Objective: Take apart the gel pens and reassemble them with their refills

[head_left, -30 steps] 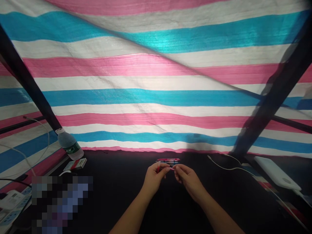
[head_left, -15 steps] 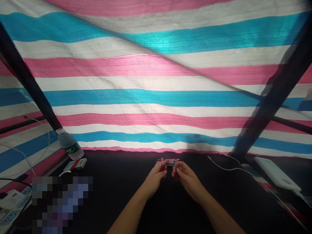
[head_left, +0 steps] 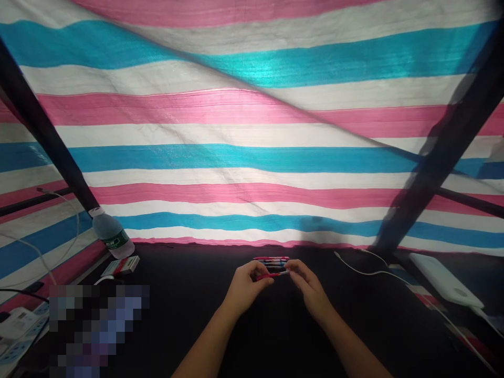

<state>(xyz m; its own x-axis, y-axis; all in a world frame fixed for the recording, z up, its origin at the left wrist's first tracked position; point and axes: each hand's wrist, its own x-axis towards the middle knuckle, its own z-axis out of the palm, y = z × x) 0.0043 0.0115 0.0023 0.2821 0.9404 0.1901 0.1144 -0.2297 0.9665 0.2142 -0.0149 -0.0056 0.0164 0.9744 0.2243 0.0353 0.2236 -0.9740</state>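
Observation:
Between my hands a red pen (head_left: 271, 275) with a pale end lies almost level. The fingers of my left hand (head_left: 243, 286) are closed round its red part. At the pale end, thumb and fingertips of my right hand (head_left: 309, 286) pinch together on the pen. Just beyond the fingers, several pens (head_left: 271, 259) with red, white and blue parts rest side by side on the black tabletop (head_left: 189, 304). My fingers cover part of the row.
A labelled bottle (head_left: 112, 233) and a small box (head_left: 123, 265) stand at the left, near a power strip (head_left: 18, 338). On the right lie a white power bank (head_left: 444, 281) and a white cable (head_left: 368, 271). A striped sheet (head_left: 252, 157) hangs behind the table.
The red pen has turned from upright in my left hand to nearly level. My right hand, earlier apart from it, has come to its pale end.

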